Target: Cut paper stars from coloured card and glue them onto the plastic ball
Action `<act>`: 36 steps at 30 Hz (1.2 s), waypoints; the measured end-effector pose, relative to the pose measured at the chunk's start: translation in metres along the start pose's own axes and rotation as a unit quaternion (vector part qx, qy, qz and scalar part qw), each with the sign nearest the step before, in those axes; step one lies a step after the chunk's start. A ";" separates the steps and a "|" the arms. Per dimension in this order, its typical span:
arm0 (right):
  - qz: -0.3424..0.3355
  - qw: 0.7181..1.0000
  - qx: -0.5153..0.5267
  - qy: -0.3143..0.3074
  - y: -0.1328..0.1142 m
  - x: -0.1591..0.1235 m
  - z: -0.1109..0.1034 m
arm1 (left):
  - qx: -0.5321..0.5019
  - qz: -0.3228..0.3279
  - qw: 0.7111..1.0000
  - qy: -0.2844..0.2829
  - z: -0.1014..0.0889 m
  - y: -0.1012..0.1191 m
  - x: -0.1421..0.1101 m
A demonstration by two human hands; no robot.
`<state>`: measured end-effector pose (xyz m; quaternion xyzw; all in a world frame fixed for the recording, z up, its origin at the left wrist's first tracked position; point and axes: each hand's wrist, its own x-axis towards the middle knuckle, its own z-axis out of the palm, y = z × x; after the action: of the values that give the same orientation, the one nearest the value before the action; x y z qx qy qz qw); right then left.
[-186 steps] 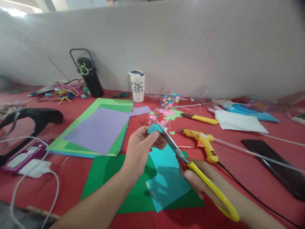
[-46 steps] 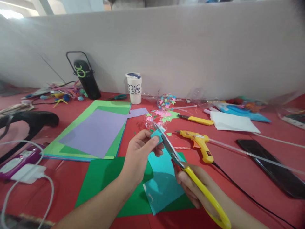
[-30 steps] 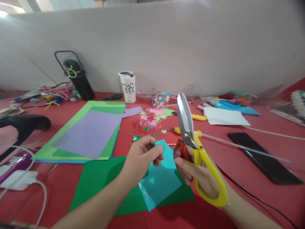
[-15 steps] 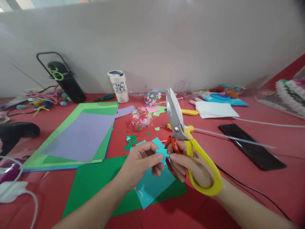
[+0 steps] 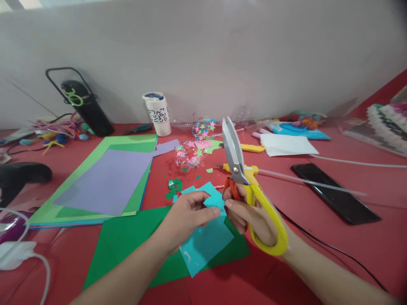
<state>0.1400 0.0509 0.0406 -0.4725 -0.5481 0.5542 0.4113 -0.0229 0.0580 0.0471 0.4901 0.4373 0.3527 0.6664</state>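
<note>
Scissors (image 5: 242, 178) with yellow and red handles, blades pointing up, small turquoise paper piece (image 5: 214, 202) in the left hand (image 5: 190, 214)

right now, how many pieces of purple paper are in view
2: a large purple sheet on top of the paper stack, and a smaller purple piece at the stack's right edge, near its far end. Others could be hidden inside the stack.

Large rectangular green paper sheet (image 5: 127, 245) at front center of flat red table (image 5: 219, 288), angular cyan paper sheet (image 5: 206, 245) partly on its right half. Left: rectangular purple paper sheet (image 5: 108, 182) on 1 light-green-edged paper stack (image 5: 98, 154), tall cylindrical black bottle (image 5: 90, 110) behind. Right: yellow plastic glue gun (image 5: 252, 169), rectangular black phone (image 5: 340, 204) farther right, rectangular white sheet (image 5: 288, 145) behind phone.
</note>
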 end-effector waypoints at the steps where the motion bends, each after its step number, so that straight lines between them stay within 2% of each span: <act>1: -0.006 1.000 0.003 0.004 0.001 0.000 0.000 | -0.007 -0.001 1.000 0.000 0.000 0.000 0.000; 6: -0.016 0.999 -0.041 0.004 -0.002 -0.002 0.002 | -0.032 0.003 0.999 0.029 0.000 -0.001 0.002; 10: -0.020 0.998 -0.064 0.014 -0.007 -0.003 0.004 | -0.050 0.010 0.999 0.015 0.001 0.000 0.001; 14: -0.055 0.996 -0.065 0.017 -0.005 -0.002 0.005 | -0.070 -0.001 0.998 -0.002 0.006 0.000 -0.001; 18: -0.055 0.995 -0.079 0.010 -0.002 -0.003 0.005 | -0.096 0.007 0.995 0.018 0.006 0.000 -0.001; 22: -0.053 0.994 -0.084 -0.044 -0.001 -0.002 -0.003 | -0.076 0.076 0.990 0.089 -0.005 0.007 0.000; 25: -0.052 0.984 -0.138 -0.103 0.000 -0.003 -0.011 | -0.064 0.140 0.975 0.161 -0.015 0.015 0.000; 27: -0.034 0.974 -0.179 -0.136 0.000 -0.005 -0.014 | -0.072 0.164 0.966 0.185 -0.020 0.019 -0.001; 32: -0.002 0.961 -0.185 -0.204 -0.004 -0.009 -0.011 | -0.087 0.188 0.959 0.191 -0.023 0.020 -0.001; 36: -0.020 0.963 -0.171 -0.209 -0.005 -0.009 -0.008 | -0.087 0.186 0.960 0.192 -0.021 0.021 -0.001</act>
<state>0.1492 0.0443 0.0462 -0.3984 -0.7178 0.5302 0.2121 -0.0433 0.0701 0.0642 0.4261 0.4261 0.5946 0.5323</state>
